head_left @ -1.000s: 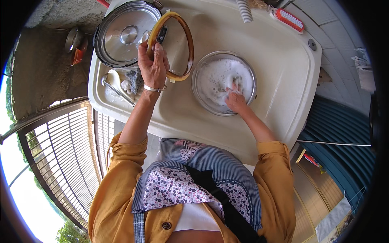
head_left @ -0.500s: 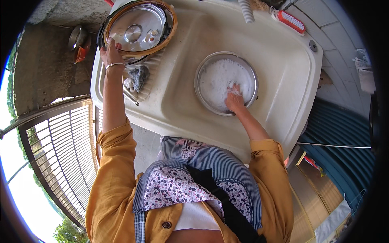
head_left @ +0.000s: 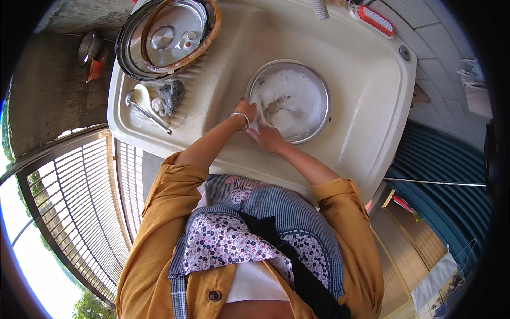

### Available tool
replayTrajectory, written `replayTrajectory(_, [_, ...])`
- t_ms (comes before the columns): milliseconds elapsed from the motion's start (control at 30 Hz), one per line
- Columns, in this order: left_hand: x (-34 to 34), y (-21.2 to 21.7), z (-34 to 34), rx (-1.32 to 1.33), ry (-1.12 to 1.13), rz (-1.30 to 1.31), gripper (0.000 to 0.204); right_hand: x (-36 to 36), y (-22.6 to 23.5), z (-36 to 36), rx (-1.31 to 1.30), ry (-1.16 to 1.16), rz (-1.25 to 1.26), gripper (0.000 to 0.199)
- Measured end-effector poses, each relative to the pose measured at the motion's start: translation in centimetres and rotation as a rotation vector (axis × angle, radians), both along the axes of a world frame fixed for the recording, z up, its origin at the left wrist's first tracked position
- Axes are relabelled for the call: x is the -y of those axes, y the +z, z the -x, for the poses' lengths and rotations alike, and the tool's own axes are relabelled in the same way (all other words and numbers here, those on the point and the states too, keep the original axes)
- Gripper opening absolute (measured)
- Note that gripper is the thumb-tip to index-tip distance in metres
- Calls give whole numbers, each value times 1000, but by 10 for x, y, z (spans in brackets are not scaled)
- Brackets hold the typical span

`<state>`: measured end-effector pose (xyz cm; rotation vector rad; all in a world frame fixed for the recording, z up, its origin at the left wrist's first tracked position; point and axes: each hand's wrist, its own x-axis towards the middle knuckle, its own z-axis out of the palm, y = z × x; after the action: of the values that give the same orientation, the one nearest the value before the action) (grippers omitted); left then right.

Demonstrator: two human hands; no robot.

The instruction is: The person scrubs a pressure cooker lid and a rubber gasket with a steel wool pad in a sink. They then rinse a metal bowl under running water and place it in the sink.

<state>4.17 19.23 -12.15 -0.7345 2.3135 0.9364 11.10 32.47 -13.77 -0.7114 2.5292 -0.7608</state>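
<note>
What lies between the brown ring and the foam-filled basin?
In the head view, just the pale surface of the sink; no separate object shows between the brown ring and the basin.

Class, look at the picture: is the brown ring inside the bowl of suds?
No, the brown ring lies on the round metal lid, off to the left of the bowl of suds.

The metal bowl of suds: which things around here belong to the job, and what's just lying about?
Likely in the job:
metal bowl
white suds
brownish ring, held a second ago, now on the metal lid

Seemingly lying about:
metal utensil
white spoon
grey scouring pad
red-and-white brush
</note>
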Motion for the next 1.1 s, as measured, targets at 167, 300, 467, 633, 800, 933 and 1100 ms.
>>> replayTrajectory(167, [10, 2, 26, -205, -133, -40, 38, -123, -10, 15, -232, 273, -165, 17])
replayTrajectory(300, [-12, 14, 27, -434, 27, -68, 36, -121, -40, 8, -477, 201, -3, 11])
replayTrajectory(467, [-36, -24, -7, -530, 247, 54, 36, 6, -2, 27, -283, -339, 164, 13])
replayTrajectory(633, [-1, -7, 47, -648, -13, 87, 35, -110, -45, 50, -608, 144, 24, 18])
replayTrajectory(800, [-18, -15, 31, -470, 170, -69, 32, -128, -41, 67, -589, 132, 159, 17])
replayTrajectory(933, [-49, -55, -24, -381, 589, -69, 31, -5, 2, 26, -42, -249, 67, 23])
replayTrajectory(1100, [-3, -42, 12, -458, 236, 71, 27, -45, -17, 33, -427, 74, 39, 14])
